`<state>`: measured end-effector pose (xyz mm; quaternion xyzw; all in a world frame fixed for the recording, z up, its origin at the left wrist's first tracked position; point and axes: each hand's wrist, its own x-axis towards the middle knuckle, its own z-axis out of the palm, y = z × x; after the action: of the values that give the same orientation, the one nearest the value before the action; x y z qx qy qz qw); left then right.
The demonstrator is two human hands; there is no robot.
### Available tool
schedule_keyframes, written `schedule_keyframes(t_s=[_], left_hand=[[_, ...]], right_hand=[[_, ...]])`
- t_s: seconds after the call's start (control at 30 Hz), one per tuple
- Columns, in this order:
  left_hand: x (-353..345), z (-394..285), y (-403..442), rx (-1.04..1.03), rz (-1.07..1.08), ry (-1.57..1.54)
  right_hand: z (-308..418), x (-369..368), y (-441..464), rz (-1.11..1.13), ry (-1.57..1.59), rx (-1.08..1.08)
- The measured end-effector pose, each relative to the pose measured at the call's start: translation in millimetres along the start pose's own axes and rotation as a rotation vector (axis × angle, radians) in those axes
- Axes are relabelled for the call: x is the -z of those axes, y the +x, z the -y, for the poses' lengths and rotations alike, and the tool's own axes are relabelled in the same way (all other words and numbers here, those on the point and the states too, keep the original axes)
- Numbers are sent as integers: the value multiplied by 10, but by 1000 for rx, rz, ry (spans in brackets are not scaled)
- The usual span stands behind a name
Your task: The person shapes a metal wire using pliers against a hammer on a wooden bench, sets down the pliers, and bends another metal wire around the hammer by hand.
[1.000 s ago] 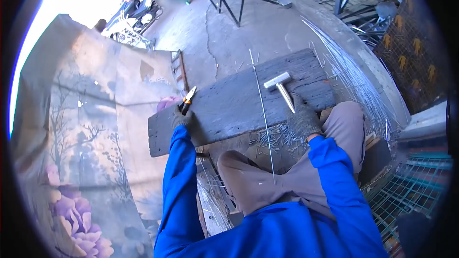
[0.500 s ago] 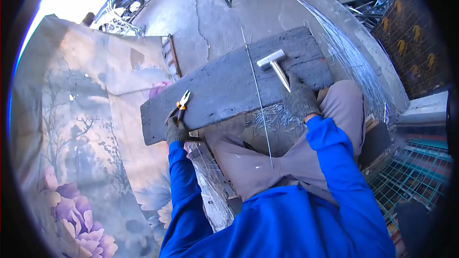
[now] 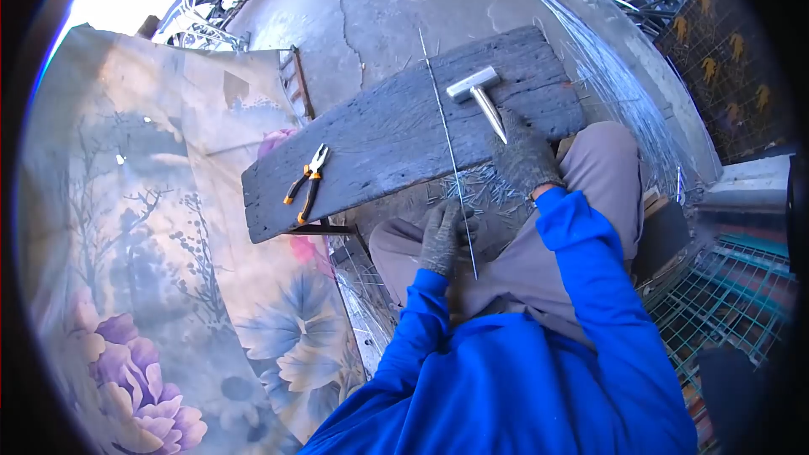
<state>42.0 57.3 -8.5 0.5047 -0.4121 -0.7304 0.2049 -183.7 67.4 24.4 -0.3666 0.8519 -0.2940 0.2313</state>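
Note:
My right hand [image 3: 527, 157], in a dark knit glove, is wrapped round the handle of a metal hammer [image 3: 486, 107]. The hammer's head rests on a weathered wooden board [image 3: 379, 141]. My gloved left hand [image 3: 443, 240] is over my lap beside the near end of a thin metal rod [image 3: 448, 136], its fingers slightly apart; whether they touch the rod is unclear. That rod lies across the board and sticks out past both long edges. Pliers [image 3: 313, 175] with orange and black handles lie on the board's left part, handles spread.
Short cut metal pieces [image 3: 484, 190] litter the ground under the board's near edge. A bundle of long thin rods [image 3: 611, 88] lies at the right. A flower-printed sheet [image 3: 168, 227] hangs at the left. Green wire mesh [image 3: 725, 303] stands at lower right.
My left hand has let go of the pliers, leaving them on the board, and moved right to the rod's near end. My right hand still holds the hammer in about the same place.

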Motion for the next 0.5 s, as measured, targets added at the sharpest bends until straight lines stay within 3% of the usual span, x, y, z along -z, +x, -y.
schedule_keyframes(t_s=[0.07,0.2,0.37,0.5], left_hand=[[-91,45,-77,87,-5,-175],[-34,-62,-285,2,-67,50],[681,72,-401,-45,94,300],[907,-197,-759,69,-29,477]], right_hand=[[-5,6,-19,0,-21,7],[84,64,-46,40,-22,-33],[-12,-25,-64,-15,-40,8],[26,15,-76,17,-25,3]])
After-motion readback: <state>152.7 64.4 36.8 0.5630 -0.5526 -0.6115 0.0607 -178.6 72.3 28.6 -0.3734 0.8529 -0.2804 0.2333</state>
